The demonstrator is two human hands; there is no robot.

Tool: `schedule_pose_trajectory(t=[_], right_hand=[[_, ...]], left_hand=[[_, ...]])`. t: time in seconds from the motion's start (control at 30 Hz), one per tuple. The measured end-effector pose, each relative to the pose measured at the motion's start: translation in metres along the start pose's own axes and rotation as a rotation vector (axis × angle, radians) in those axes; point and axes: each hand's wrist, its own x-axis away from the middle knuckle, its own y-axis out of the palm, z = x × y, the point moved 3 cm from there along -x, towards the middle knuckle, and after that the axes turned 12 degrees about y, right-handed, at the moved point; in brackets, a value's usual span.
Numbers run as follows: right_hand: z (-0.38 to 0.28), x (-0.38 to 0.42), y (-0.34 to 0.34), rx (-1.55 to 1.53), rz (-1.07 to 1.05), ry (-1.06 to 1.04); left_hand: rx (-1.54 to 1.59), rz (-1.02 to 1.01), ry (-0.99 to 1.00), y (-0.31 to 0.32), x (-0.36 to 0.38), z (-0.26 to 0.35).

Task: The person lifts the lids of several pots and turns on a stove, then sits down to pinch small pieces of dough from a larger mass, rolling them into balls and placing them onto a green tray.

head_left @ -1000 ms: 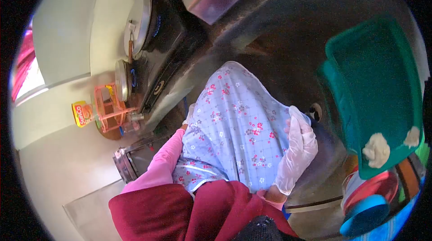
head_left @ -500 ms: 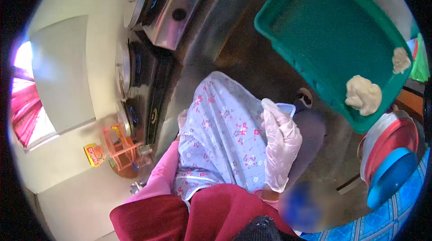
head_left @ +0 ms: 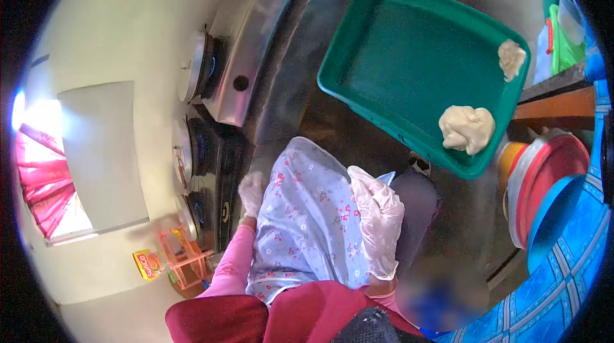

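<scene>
Gripping a pale-blue floral cloth apron (head_left: 310, 215) with the gloved right hand (head_left: 378, 218); can't quite tell about the blurred left hand (head_left: 251, 194). Could carry fabric lint to pale dough (head_left: 467, 129) inside the green plastic tray (head_left: 409, 42).

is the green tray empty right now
No, a pale, doughy lump and a smaller pale patch sit at one end of the green tray.

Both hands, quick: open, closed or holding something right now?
Left hand: gloved, beside the floral apron; blurred, so open or closed can't be told.
Right hand: gloved, against the apron's edge; whether it grips can't be told.
</scene>
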Motion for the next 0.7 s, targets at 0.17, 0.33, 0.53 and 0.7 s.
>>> schedule_pose_trajectory(t=[0.17,0.33,0.53,0.7], right_hand=[[0.000,0.000,0.002,0.035,0.028,-0.033],[-0.001,0.005,0.004,0.033,0.110,-0.034],[0.006,-0.006,0.003,0.229,0.167,-0.030],[0.017,-0.014,0.006,0.148,0.117,0.086]], left_hand=[[0.669,0.019,0.051,-0.018,-0.076,0.175],[0.665,0.023,0.311,0.020,-0.158,0.218],[0.003,0.546,1.126,0.033,-0.346,0.322],[-0.421,0.795,1.265,0.069,-0.440,0.384]])
